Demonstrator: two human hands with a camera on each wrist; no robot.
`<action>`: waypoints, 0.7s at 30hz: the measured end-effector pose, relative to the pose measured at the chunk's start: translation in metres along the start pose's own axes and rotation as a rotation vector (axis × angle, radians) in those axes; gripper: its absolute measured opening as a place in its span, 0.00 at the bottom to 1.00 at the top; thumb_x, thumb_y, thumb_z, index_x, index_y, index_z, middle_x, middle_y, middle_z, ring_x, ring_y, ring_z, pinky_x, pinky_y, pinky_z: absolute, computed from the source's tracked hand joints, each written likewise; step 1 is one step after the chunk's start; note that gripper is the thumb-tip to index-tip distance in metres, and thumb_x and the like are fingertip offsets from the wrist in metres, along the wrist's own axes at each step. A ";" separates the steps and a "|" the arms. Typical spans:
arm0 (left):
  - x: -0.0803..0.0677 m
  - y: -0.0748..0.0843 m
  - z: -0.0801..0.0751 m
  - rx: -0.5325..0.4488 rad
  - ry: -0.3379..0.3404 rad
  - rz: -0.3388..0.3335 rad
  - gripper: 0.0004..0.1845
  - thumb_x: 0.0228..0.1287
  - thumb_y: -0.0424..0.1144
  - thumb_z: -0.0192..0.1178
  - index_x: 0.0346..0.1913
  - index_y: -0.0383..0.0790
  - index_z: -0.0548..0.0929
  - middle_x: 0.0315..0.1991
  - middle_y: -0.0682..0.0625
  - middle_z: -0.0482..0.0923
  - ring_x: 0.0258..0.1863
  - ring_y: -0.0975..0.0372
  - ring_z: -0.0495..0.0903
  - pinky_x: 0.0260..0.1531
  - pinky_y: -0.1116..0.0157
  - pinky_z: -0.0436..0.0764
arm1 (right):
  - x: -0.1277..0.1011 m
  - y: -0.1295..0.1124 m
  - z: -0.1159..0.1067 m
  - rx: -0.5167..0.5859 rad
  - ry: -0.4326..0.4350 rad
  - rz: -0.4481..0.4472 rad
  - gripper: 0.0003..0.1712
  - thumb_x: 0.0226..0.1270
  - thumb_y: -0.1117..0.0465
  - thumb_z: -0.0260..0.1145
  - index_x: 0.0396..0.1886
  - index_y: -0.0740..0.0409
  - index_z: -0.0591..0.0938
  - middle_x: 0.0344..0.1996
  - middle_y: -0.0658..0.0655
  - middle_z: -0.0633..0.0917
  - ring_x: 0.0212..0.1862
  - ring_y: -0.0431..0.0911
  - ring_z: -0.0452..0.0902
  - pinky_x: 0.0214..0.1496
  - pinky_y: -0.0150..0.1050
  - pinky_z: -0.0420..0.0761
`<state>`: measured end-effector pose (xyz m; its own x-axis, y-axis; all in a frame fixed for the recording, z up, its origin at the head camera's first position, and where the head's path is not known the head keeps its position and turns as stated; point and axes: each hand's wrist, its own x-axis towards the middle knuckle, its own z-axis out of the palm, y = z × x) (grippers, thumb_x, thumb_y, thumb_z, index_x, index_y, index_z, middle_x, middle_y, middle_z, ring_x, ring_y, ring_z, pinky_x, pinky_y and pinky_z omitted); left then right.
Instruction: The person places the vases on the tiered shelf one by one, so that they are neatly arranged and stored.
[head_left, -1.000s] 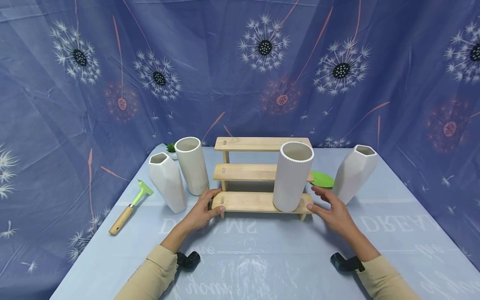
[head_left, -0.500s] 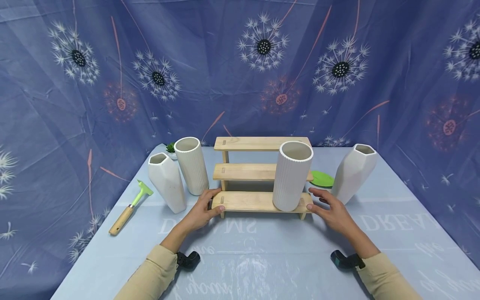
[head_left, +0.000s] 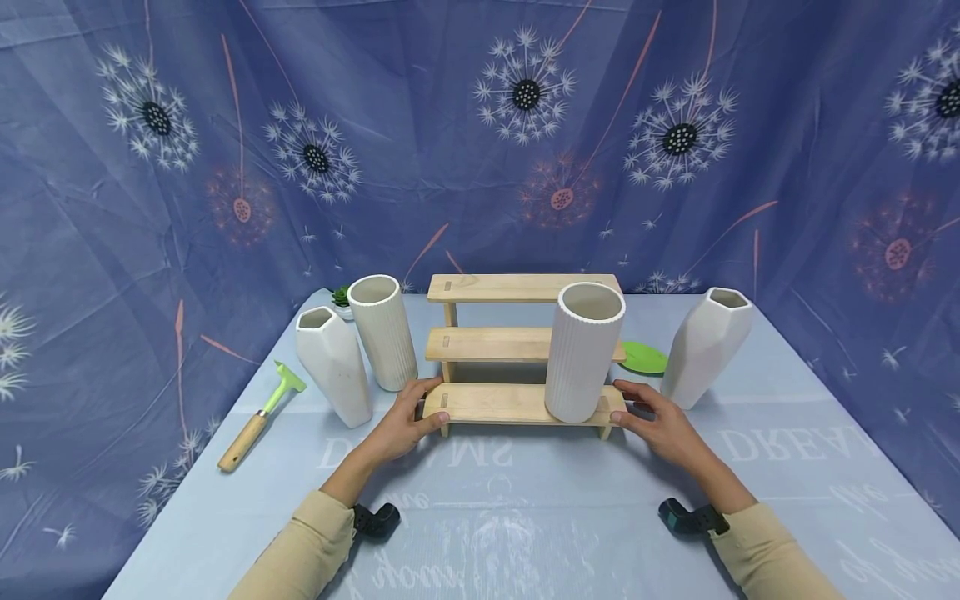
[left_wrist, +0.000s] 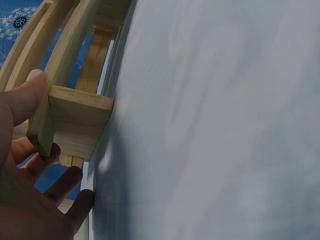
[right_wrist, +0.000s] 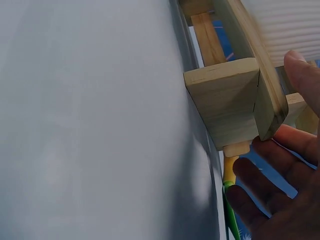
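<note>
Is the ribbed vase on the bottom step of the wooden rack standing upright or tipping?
Upright. The ribbed vase stands with straight sides and its base flat on the wooden rack's bottom step.

Left of centre stand 2 white vases (head_left: 333, 364), with a green-headed wooden-handled tool (head_left: 258, 414) lower left. Right of centre: 1 faceted vase (head_left: 705, 347), a green disc (head_left: 645, 358). Dandelion-print blue cloth (head_left: 480, 133) behind.

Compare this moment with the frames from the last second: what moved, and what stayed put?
The right hand moved in toward the right end of the wooden stepped shelf; its fingers and thumb now close on the bottom step, where a second ago they hovered just off it. The left hand kept its grip on the left end. The shelf, the ribbed vase on it and the other vases did not move.
</note>
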<state>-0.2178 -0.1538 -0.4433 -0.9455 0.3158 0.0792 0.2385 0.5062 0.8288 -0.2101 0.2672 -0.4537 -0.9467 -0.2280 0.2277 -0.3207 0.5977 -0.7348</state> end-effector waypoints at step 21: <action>0.000 -0.001 0.000 0.002 0.004 0.015 0.34 0.62 0.44 0.62 0.69 0.39 0.63 0.64 0.40 0.61 0.61 0.52 0.61 0.61 0.52 0.62 | 0.001 0.004 0.003 0.006 -0.052 0.095 0.37 0.63 0.48 0.64 0.69 0.54 0.65 0.59 0.63 0.75 0.57 0.58 0.75 0.51 0.36 0.78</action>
<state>-0.2181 -0.1540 -0.4444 -0.9426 0.3205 0.0941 0.2535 0.5028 0.8264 -0.2118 0.2672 -0.4580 -0.9698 -0.2101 0.1238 -0.2294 0.6141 -0.7551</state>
